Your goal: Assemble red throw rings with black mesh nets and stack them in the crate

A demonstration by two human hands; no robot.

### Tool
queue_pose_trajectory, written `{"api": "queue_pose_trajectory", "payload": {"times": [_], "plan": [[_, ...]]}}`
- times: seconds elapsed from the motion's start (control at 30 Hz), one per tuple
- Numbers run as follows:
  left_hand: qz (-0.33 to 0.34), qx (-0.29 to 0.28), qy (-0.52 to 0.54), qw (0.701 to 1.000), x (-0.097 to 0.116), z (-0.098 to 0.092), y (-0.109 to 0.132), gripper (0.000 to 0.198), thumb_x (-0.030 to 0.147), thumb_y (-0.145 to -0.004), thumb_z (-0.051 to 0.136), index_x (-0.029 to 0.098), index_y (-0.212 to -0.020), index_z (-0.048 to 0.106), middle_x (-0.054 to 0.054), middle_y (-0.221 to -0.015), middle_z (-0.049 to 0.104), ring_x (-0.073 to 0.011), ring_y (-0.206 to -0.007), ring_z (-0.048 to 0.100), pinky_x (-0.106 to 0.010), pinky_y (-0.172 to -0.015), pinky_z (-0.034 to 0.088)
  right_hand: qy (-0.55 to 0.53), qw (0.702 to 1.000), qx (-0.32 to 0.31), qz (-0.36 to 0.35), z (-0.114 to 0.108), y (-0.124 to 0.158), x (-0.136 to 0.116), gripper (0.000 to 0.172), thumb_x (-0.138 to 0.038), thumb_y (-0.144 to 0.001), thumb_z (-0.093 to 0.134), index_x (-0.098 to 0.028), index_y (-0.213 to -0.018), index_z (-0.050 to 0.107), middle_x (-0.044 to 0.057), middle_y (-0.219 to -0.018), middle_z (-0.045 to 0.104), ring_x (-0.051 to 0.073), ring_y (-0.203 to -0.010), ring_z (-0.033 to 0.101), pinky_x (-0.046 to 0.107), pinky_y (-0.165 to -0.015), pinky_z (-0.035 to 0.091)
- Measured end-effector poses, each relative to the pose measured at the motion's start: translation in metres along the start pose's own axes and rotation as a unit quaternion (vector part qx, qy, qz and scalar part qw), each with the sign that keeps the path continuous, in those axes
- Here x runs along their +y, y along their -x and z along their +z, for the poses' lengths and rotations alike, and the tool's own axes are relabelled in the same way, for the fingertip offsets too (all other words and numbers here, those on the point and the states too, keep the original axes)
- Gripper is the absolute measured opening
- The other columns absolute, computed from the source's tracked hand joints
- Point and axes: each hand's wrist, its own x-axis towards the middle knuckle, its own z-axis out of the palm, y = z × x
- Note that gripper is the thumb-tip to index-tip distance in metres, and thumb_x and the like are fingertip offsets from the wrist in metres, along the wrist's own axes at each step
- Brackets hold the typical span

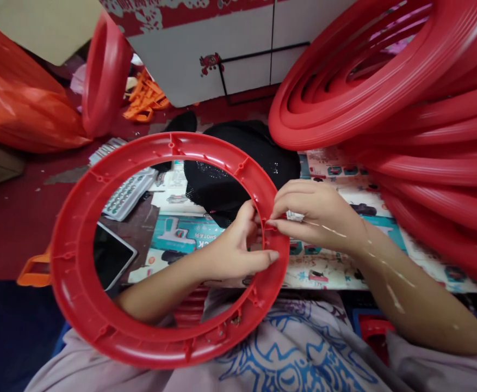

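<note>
So there's this black mesh cloth bunched up on the table. Under it and nearer the camera is a teal-and-white printed sheet. Left of the cloth, what looks like a calculator; nearer than that, still left, a dark-screened phone or tablet. Beyond the cloth, a white panel. Way off left, a shiny orange bag.
</note>
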Motion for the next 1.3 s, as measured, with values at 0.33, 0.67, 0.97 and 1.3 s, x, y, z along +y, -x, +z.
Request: {"api": "queue_pose_trajectory", "payload": {"times": [0.33, 0.67, 0.97, 1.3], "plan": [[0.024, 0.095, 0.086, 0.991, 0.001, 0.003, -0.007, 0.039, 0.012, -0.08, 0.065, 0.021, -0.11, 0.042, 0.003, -0.088, 0.061, -0.0076, -0.075, 0.061, -0.017, -0.069, 0.051, -0.001, 1.0, -0.014, -0.019, -0.002, -0.001, -0.005, 0.007, -0.013, -0.087, 0.061, -0.014, -0.082, 0.065, 0.005, -0.083, 0.068, 0.011, -0.076, 0.06, 0.023, -0.071, 0.048], [-0.054, 0.011, 0.038, 0.998, -0.006, 0.003, -0.003, 0.061, -0.001, -0.067, 0.058, 0.022, -0.119, 0.035, 0.004, -0.09, 0.049, -0.0067, -0.074, 0.054, -0.014, -0.06, 0.044, 0.048, 0.994, -0.033, -0.096, -0.003, 0.001, -0.004, 0.018, -0.012, -0.094, 0.047, -0.016, -0.086, 0.063, 0.006, -0.088, 0.067, 0.014, -0.08, 0.056, 0.028, -0.073, 0.046], [-0.06, -0.009, 0.037, 0.997, -0.004, 0.004, -0.002, 0.056, 0.002, -0.073, 0.056, 0.023, -0.12, 0.033, 0.003, -0.093, 0.045, -0.0072, -0.08, 0.052, -0.015, -0.063, 0.045, 0.094, 0.991, -0.034, -0.088, 0.0, 0.003, -0.002, 0.018, -0.012, -0.092, 0.048, -0.014, -0.083, 0.064, 0.006, -0.085, 0.065, 0.015, -0.076, 0.052, 0.028, -0.066, 0.042], [-0.024, -0.053, 0.016, 0.998, -0.005, 0.006, 0.002, 0.057, 0.002, -0.079, 0.054, 0.025, -0.127, 0.033, 0.0, -0.104, 0.053, -0.0105, -0.093, 0.057, -0.02, -0.075, 0.048, 0.092, 0.986, -0.089, -0.108, -0.011, 0.002, 0.0, 0.02, -0.017, -0.094, 0.052, -0.015, -0.079, 0.065, 0.005, -0.081, 0.064, 0.015, -0.079, 0.048, 0.028, -0.071, 0.041]]}}
